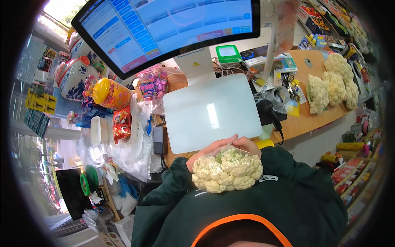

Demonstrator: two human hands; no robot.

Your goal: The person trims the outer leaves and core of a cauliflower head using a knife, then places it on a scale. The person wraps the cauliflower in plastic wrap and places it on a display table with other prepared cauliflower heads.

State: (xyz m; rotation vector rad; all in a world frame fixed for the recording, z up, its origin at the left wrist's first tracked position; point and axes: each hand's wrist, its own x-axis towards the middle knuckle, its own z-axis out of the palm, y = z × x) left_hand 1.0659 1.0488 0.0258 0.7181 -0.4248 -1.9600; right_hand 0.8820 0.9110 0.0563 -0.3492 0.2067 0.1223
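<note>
A cauliflower (226, 173) wrapped in a clear plastic bag (230, 148) is held close against my chest. At the far side of the bundle, my left hand (207, 150) and my right hand (248, 144) meet at the bag's gathered neck and grip the plastic. Part of both hands is hidden behind the cauliflower. Just beyond my fingers lies the pale flat plate of a weighing scale (213, 111), with nothing on it. Above the plate stands the scale's lit touch screen (172, 27).
More cauliflower (333, 86) sits on the wooden counter (296, 126) at right. A black handheld scanner (269, 112) and a roll of clear tape (279, 95) lie beside the plate. Plastic bags (135, 154), a red snack packet (122, 123) and a yellow candy jar (108, 92) crowd the left.
</note>
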